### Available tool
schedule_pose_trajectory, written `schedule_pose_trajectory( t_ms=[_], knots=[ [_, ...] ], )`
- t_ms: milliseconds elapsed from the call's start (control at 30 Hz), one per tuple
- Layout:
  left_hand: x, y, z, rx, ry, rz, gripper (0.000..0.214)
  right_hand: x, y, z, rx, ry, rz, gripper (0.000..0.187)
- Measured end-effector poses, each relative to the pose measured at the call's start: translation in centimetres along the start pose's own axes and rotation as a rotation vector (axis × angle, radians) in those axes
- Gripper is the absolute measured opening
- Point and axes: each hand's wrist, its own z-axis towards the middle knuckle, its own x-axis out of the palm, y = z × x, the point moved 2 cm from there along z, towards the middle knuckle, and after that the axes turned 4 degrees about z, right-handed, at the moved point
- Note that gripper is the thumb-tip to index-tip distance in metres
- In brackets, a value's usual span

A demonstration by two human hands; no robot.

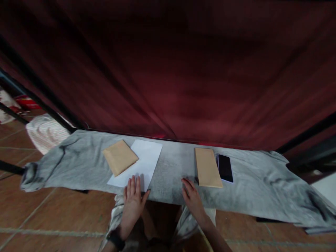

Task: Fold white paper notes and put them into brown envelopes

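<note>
My left hand [133, 197] lies flat with its fingers stretched out, the tips on the near edge of a white sheet of paper [147, 157]. A folded brown envelope [120, 157] overlaps the left side of that sheet. My right hand [192, 197] rests on the grey cloth, fingers slightly curled and apart, with nothing visible in it. Just beyond and to its right is a second, longer brown envelope [208, 168]. Right beside this envelope lies a dark-screened phone [225, 168].
A grey cloth [173, 161] covers the long, narrow surface before me. Behind it hangs a dark red curtain [183, 87] between black poles. Tiled floor [73, 213] shows below, and a striped cloth [48, 131] is at the left.
</note>
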Motion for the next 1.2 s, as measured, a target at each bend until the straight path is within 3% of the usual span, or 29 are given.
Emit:
schedule_pose_trajectory(
  t_ms=[100, 267, 467, 867, 967, 1067, 1200],
  knots=[
    [-0.3, 1.7, -0.2, 0.082, 0.078, 0.085, 0.062, 1.8, 0.2, 0.2, -0.089, 0.020, -0.211, 0.042],
    [-0.5, 1.9, 0.2, 0.165, 0.196, 0.159, 0.046, 2.7, 0.2, -0.3, -0.137, 0.046, -0.420, 0.044],
    [-1.4, 0.9, 1.4, 0.212, 0.285, 0.090, 0.040, 2.8, 0.7, -0.6, -0.142, 0.022, -0.468, 0.047],
    [-1.5, -2.2, 2.6, 0.250, 0.272, -0.109, 0.039, 3.0, 1.1, -0.7, -0.128, 0.025, -0.494, 0.047],
    [-1.9, -3.5, 2.4, 0.277, 0.268, -0.186, 0.043, 2.9, 1.1, -0.6, -0.100, 0.009, -0.415, 0.046],
    [-1.8, -5.8, 1.2, 0.347, 0.293, -0.252, 0.049, 2.5, 0.9, -0.1, -0.011, -0.019, -0.181, 0.043],
    [-1.3, -10.2, -1.5, 0.524, 0.314, -0.237, 0.050, 1.2, 0.1, 1.2, 0.313, -0.061, 0.216, 0.041]
  ],
)
